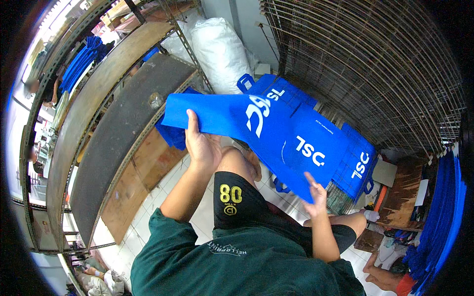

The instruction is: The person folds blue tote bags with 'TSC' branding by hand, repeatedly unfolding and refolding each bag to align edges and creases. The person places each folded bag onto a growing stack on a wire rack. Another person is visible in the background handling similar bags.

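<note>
A blue printed fabric sheet point(276, 140) with white lettering stretches between my hands, its left part folded or twisted over. My left hand point(203, 148) grips its left end, with the thumb on top and the fingers hidden beneath. At the near right corner, my right hand point(317, 198) pinches the edge, its index finger extended along the cloth. Under and beyond the sheet, blue bags point(363, 160) with the same white print lie on a wire rack. One bag's loop handle point(245, 83) sticks out at the far side.
Tall stacked wire racks point(365, 64) lean over the far right. A shelving unit point(123, 113) with blue cloth point(84, 61) stands at left. Beyond is a stuffed white sack point(219, 52). More blue fabric point(442, 227) hangs at right, near another person's bare leg point(387, 281).
</note>
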A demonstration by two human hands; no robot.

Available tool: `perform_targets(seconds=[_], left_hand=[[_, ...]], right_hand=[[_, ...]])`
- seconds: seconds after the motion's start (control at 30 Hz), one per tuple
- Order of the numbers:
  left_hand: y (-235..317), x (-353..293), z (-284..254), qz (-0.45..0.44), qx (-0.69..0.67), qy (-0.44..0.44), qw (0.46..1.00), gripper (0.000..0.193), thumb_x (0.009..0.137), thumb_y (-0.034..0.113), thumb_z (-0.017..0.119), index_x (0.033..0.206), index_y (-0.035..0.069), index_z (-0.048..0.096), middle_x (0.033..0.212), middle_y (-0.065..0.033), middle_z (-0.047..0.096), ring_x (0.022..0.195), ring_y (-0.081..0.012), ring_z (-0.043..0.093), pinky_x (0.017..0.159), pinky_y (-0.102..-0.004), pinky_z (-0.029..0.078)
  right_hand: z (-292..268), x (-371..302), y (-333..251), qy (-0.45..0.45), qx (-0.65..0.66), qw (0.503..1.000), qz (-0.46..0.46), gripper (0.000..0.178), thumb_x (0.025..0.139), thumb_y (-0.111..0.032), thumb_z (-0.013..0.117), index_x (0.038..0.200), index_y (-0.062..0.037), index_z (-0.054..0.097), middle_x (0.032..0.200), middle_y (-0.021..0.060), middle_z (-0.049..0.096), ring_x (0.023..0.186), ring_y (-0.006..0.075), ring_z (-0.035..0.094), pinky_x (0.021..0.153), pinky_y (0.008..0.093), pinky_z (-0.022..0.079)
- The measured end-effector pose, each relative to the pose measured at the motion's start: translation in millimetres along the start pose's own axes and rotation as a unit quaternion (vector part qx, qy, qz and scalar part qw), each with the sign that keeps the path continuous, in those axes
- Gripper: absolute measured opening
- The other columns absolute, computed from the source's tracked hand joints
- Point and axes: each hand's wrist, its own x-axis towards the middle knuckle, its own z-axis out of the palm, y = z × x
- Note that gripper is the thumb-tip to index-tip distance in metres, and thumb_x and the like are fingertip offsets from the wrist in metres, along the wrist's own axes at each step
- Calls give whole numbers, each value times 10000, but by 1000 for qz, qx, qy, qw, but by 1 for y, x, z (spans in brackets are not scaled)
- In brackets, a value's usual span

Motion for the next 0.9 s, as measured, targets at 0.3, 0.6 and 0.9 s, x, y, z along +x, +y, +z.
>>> perform_targets(seconds=[0.3,0.6,0.9], left_hand=[[-92,145,-14,-195,93,37,976,402,942,365,375,1144,19,413,1135,-170,493,1037,-309,507,802,-470,502],[-189,342,50,-219,45,-45,974,387,931,344,336,1155,39,415,1180,-153,476,1032,-336,514,831,-474,488],[-197,402,-38,-110,-56,-57,991,355,755,207,495,1078,64,532,1058,-116,581,993,-303,540,925,-457,401]], right_hand=[[21,26,-96,132,-194,966,-111,477,729,66,479,1182,-77,520,1124,110,516,1015,223,500,903,359,424],[39,189,-167,154,-266,935,-176,558,724,84,505,1270,-14,446,1120,143,546,954,207,547,838,333,470],[-7,291,-107,133,-313,907,-247,630,680,129,494,1293,-2,435,1208,125,527,1033,184,534,881,296,438]])
